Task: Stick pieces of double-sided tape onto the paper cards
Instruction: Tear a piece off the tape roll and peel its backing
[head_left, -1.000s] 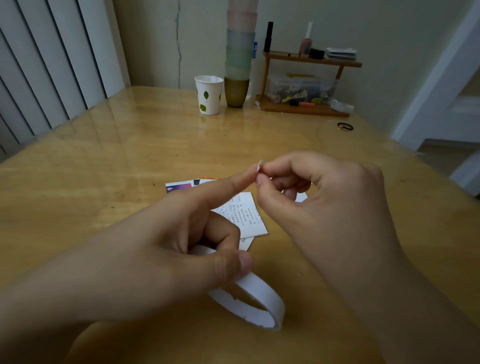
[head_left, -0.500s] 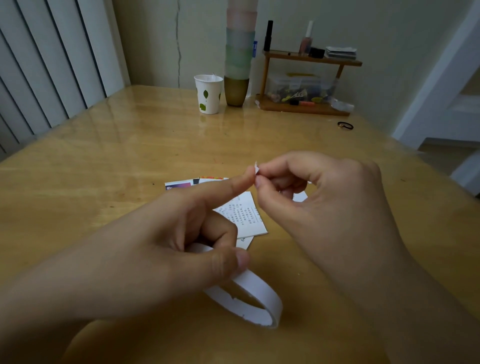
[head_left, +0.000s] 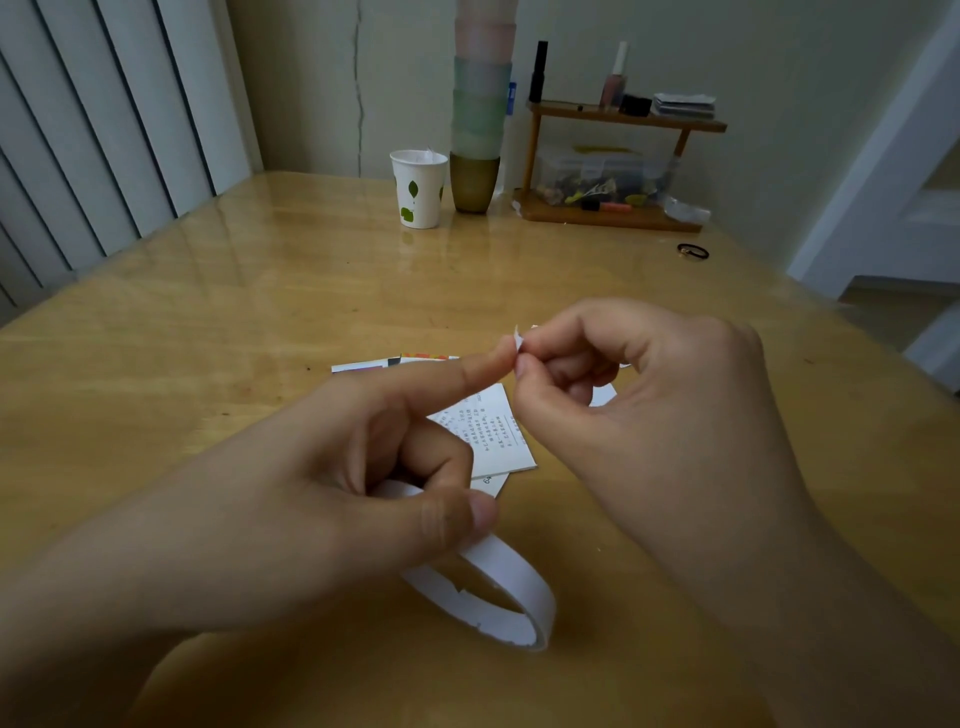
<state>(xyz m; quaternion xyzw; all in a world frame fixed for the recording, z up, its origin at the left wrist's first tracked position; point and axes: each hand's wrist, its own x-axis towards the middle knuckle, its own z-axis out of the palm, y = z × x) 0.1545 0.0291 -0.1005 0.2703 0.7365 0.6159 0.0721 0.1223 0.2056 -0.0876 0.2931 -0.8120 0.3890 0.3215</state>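
Observation:
A thin white roll of double-sided tape (head_left: 511, 582) hangs from my left hand (head_left: 332, 499), whose thumb and curled fingers grip its upper rim. The left index finger stretches out and its tip meets a small white piece of tape (head_left: 518, 340). My right hand (head_left: 639, 410) pinches that piece between thumb and index finger, above the table. Under both hands lie several paper cards (head_left: 493, 431) on the wooden table (head_left: 208, 322): a white one with printed text on top, coloured ones behind it. Much of the cards is hidden by my hands.
At the table's far edge stand a white paper cup with green leaves (head_left: 418, 188), a tall stack of pastel cups (head_left: 480, 109) and a small wooden shelf (head_left: 618, 161) with bottles and a clear box. A black hair tie (head_left: 693, 251) lies at the right.
Hardly anything has changed. Both hands keep their pose, the right-hand pinch and the left fingertip staying together at the small tape piece; the roll hangs as before.

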